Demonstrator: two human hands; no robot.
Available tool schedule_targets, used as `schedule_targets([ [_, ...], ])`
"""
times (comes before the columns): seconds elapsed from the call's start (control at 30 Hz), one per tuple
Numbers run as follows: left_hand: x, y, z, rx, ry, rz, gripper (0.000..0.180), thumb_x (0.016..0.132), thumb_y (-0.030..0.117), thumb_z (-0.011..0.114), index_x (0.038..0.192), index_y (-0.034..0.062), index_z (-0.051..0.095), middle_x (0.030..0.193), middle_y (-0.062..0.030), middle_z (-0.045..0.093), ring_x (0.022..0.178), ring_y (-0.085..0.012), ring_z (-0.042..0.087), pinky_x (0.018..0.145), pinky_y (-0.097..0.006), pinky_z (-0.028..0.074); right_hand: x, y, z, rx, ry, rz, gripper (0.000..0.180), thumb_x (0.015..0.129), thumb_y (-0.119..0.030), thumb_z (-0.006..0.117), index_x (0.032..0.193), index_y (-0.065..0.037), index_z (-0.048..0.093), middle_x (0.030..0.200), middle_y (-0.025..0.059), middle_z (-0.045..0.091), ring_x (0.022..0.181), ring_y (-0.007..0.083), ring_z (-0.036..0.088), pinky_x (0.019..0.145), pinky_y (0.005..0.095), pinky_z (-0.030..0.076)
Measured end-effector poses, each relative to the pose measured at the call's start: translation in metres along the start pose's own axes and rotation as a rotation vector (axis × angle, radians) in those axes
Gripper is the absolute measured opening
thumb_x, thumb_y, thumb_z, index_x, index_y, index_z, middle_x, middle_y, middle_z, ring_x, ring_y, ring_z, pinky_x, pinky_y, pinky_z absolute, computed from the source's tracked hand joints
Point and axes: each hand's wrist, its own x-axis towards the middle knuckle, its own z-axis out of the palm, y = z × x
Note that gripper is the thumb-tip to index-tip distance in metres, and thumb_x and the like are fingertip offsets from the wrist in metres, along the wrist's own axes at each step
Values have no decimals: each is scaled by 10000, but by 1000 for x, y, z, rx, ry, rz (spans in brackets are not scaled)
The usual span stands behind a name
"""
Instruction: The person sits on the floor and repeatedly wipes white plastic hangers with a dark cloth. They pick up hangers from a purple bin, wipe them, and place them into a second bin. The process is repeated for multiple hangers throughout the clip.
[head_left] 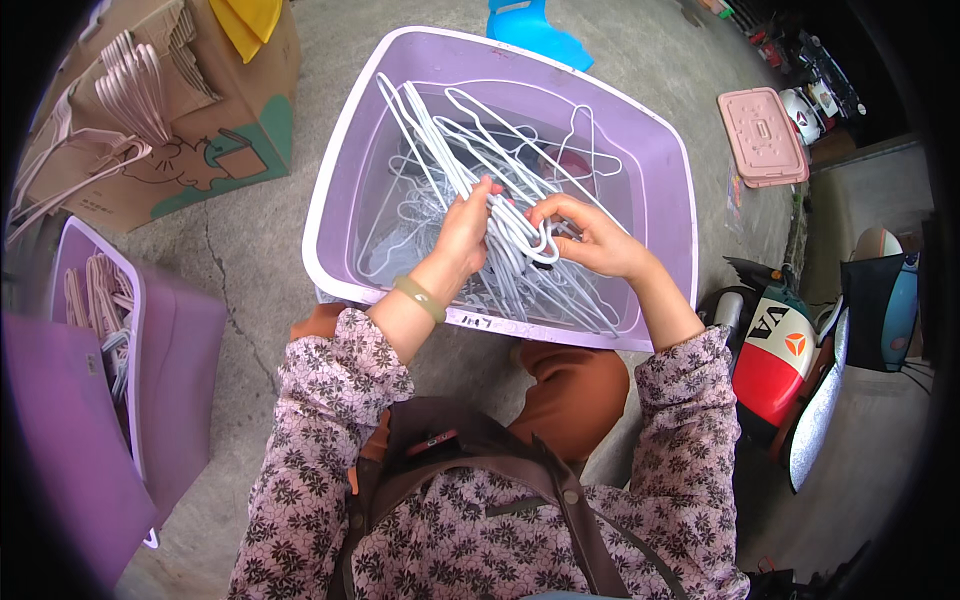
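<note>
A large purple plastic bin (655,190) with a pale rim stands before me, and many white clothes hangers lie tangled inside it. Over the bin, my left hand (466,232) is closed round a bundle of white clothes hangers (432,125), whose long bars point up and away to the left. My right hand (592,240) is closed at the hook end of the same bundle, thumb and fingers on the curved hooks. The loose clothes hangers (400,232) below are partly hidden by my hands and the bundle.
On the left, pinkish hangers (135,85) hang on a cardboard box (270,70). A second purple bin (180,330) holds more hangers. A blue plastic piece (535,35) lies beyond the big bin. At right are a pink lid (765,135) and a red-and-white vehicle (775,365).
</note>
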Motion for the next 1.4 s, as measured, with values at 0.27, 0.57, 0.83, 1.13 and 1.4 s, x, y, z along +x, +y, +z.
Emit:
schedule_targets([
  [0.27, 0, 19, -5, 126, -101, -154, 431, 959, 437, 398, 1068, 55, 566, 853, -111, 634, 691, -181, 605, 655, -332, 515, -6, -15, 0, -213, 136, 277, 470, 782, -116, 666, 1204, -85, 461, 866, 101, 592, 816, 211, 599, 763, 326, 465],
  [0.57, -17, 50, 8, 14, -255, -102, 516, 986, 416, 280, 1067, 6, 582, 892, -116, 659, 745, -174, 610, 700, -306, 516, 3, 30, -1, -30, 202, 247, 451, 864, -169, 537, 1297, -76, 449, 1058, 98, 606, 857, 167, 594, 759, 293, 465],
  [0.83, -22, 48, 20, -187, -150, -88, 338, 997, 323, 287, 1009, 73, 514, 807, -101, 573, 641, -193, 545, 600, -329, 475, 18, 0, 10, 272, 239, 400, 527, 784, -74, 613, 1287, -55, 457, 902, 59, 585, 754, 82, 558, 579, 208, 431],
  [1.13, -13, 25, 0, -296, -261, -37, 273, 964, 184, 327, 1008, 20, 540, 885, -107, 614, 734, -198, 611, 605, -315, 504, 30, -11, 16, -397, 263, 287, 701, 768, -342, 713, 1327, -49, 408, 1076, 191, 607, 964, 279, 613, 828, 338, 475],
  [1.4, -20, 33, 8, -367, -183, -177, 278, 942, 212, 366, 1012, 10, 543, 758, -83, 543, 592, -171, 500, 549, -320, 427, 36, 29, 10, 117, 106, 316, 531, 811, -327, 686, 1224, -42, 513, 964, 93, 610, 716, 156, 596, 639, 274, 483],
])
